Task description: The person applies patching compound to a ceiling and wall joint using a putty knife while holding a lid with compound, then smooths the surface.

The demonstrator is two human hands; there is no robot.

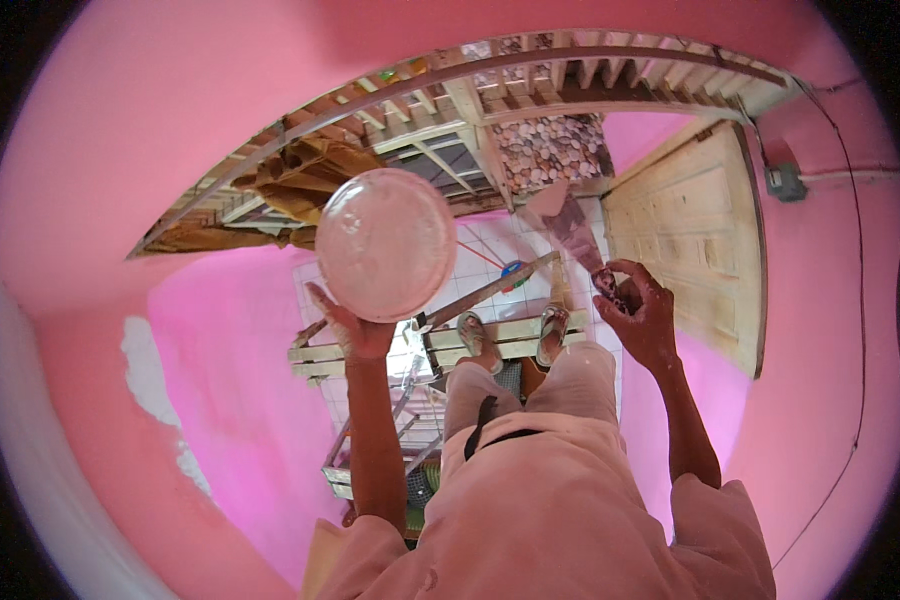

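My left hand (362,335) supports a round, pale pink lid-like disc (386,244) from its near edge, with the thumb out to the left. Whitish smears show on the disc's face, and it hides most of my fingers. In my right hand (646,316) is a wide-bladed scraper (574,232), its dark handle pinched between thumb and fingers. The scraper's blade points up and away to the left, toward the far pink surface. Pale residue marks my right fingers. The two tools are held apart.
Under my sandalled feet (473,330) are narrow wooden planks (520,331) above a white tiled floor (485,240). A slatted wooden frame (450,95) spans the far side. A pale panelled door (695,235) stands right. White patches (152,375) mark the left pink wall; a cable (855,300) runs down the right wall.
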